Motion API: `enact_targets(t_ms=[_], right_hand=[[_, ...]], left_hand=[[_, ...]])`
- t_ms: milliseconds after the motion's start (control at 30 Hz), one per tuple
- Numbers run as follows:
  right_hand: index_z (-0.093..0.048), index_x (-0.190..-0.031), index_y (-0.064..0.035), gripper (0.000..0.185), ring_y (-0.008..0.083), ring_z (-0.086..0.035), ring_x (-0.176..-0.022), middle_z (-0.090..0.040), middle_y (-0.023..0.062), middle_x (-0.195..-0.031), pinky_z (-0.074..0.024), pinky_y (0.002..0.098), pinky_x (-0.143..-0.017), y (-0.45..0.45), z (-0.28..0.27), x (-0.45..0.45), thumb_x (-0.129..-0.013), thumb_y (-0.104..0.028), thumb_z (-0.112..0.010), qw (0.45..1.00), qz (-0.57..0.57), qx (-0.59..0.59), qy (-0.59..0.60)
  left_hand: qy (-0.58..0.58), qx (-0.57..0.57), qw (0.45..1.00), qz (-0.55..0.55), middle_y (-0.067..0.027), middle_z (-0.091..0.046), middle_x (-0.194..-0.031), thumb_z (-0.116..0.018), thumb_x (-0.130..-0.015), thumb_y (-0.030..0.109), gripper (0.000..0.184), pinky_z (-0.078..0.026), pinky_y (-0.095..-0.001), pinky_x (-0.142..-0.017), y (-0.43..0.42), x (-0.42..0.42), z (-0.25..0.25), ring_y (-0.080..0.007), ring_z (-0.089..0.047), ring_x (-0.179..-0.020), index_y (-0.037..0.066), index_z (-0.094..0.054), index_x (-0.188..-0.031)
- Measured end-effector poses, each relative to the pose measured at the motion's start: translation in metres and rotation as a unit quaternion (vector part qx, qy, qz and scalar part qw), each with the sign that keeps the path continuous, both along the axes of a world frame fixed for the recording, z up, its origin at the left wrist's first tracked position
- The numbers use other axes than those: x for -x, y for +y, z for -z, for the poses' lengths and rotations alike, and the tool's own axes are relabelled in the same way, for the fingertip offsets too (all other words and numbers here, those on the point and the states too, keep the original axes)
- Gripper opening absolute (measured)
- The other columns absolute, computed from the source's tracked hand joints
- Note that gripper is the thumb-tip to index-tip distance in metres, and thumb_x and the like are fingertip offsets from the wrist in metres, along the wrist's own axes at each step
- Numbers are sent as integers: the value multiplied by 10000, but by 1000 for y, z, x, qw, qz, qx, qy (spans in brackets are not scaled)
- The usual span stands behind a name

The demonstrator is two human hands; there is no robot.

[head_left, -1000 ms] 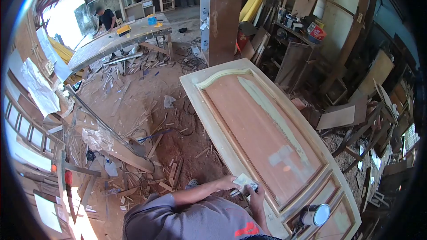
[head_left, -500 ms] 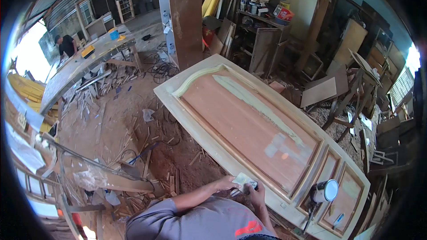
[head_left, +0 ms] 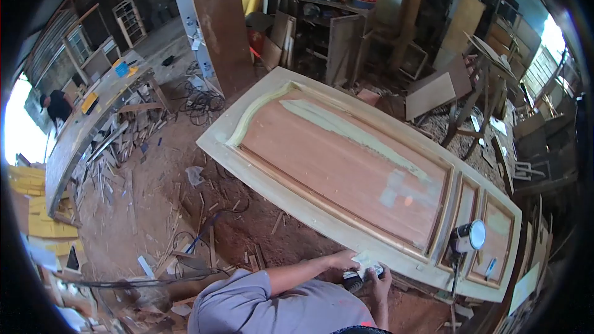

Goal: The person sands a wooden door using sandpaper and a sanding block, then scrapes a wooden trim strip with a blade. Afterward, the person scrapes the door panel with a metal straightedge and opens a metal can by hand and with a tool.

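Observation:
Close to my body, at the near edge of a wooden panel door (head_left: 346,167), both hands are together. My left hand (head_left: 344,260) is closed on a pale, flat piece (head_left: 365,261) that looks smeared with filler. Against it sits my right hand (head_left: 380,277), its fingers closed on something small, mostly hidden. Pale green filler (head_left: 349,128) streaks the door's large panel, with greyish patches near its lower end. An open tin (head_left: 468,236) with whitish contents stands on the door to the right. Beyond it lies a small blue-and-white tool (head_left: 490,267) whose kind I cannot make out.
A long workbench (head_left: 93,114) runs at the left, with a person (head_left: 59,106) beside it. Wood scraps (head_left: 114,142) and cables (head_left: 201,102) litter the dirt floor. Behind the door stand a brown post (head_left: 219,25), a cluttered cabinet (head_left: 343,43) and a wooden stand (head_left: 473,96).
The camera view has shifted and tilted, so both hands appear further right. My hands stay together with the pale piece between them. The tin remains on the door.

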State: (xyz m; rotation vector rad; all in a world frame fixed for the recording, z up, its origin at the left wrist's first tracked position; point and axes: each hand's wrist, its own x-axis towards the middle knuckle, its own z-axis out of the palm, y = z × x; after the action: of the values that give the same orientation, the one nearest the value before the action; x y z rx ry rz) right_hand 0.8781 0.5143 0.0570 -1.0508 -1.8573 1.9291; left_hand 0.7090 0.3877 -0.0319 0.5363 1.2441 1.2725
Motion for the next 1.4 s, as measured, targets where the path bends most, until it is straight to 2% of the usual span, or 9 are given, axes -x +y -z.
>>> enact_targets(t_ms=[133,267,400,467,533,733,833,933,1400], right_hand=[[-667,-1276,12,372,159,-679,-987,-727,86,-1124,-571,324,-862,0,3,-10,-947,-105,-793,999,44,17,18],[-681,-1289,13,404,179,-683,-1038,-729,101,-1158,-568,335,-917,9,-12,-17,-932,-123,-812,999,34,-24,3],[-683,-1313,11,453,177,-682,-1087,-749,111,-1172,-560,365,-965,29,-11,-47,-930,-193,-811,994,31,-103,-28],[-693,-1302,7,437,167,-693,-1035,-759,91,-1150,-566,358,-941,41,0,-72,-937,-205,-803,994,55,-97,-20],[-691,-1299,9,429,153,-695,-1018,-763,93,-1108,-570,351,-937,57,-5,-100,-946,-210,-796,994,57,-94,-9],[-696,-1263,5,369,142,-696,-993,-760,87,-1108,-572,333,-916,99,-12,-196,-970,-199,-789,988,141,-63,16],[-698,-1253,-2,345,143,-696,-983,-757,84,-1097,-574,332,-900,128,-1,-258,-974,-185,-787,978,189,-81,39],[-702,-1248,-5,335,160,-700,-983,-756,96,-1094,-571,347,-900,152,3,-322,-975,-183,-781,965,246,-81,48],[-704,-1234,-4,295,130,-700,-973,-756,72,-1081,-578,326,-876,204,10,-523,-970,-111,-781,879,468,-85,7]], left_hand=[[27,8,998,56,-27,-740,-1075,-735,-905,175,392,-552,-301,-858,10,-1,-12,-104,-655,-944,8,-701,-1258],[32,29,999,27,-38,-734,-1006,-733,-891,177,347,-558,-318,-802,18,-9,-20,-121,-655,-884,6,-724,-1193],[168,-19,983,69,-66,-751,-1117,-720,-930,155,378,-564,-362,-897,37,-23,-45,-169,-676,-995,25,-697,-1284],[161,-8,984,74,-64,-746,-1151,-705,-942,137,370,-562,-358,-911,53,-43,-38,-170,-684,-1007,22,-694,-1293],[37,90,993,68,-66,-744,-1178,-705,-943,134,384,-559,-353,-922,71,-73,-77,-163,-689,-1026,14,-687,-1308],[101,75,979,161,-56,-742,-1191,-710,-957,141,370,-547,-334,-943,143,-155,-79,-145,-684,-1045,7,-685,-1300],[11,49,985,166,-27,-732,-1177,-744,-951,129,376,-533,-317,-932,187,-213,-66,-131,-667,-1038,34,-677,-1308],[90,21,971,222,-59,-747,-1192,-758,-933,124,390,-539,-324,-966,234,-272,-62,-139,-683,-1061,6,-681,-1296],[93,5,900,426,-38,-750,-1132,-776,-956,135,326,-542,-324,-928,381,-484,-72,-129,-682,-1011,11,-693,-1246]])
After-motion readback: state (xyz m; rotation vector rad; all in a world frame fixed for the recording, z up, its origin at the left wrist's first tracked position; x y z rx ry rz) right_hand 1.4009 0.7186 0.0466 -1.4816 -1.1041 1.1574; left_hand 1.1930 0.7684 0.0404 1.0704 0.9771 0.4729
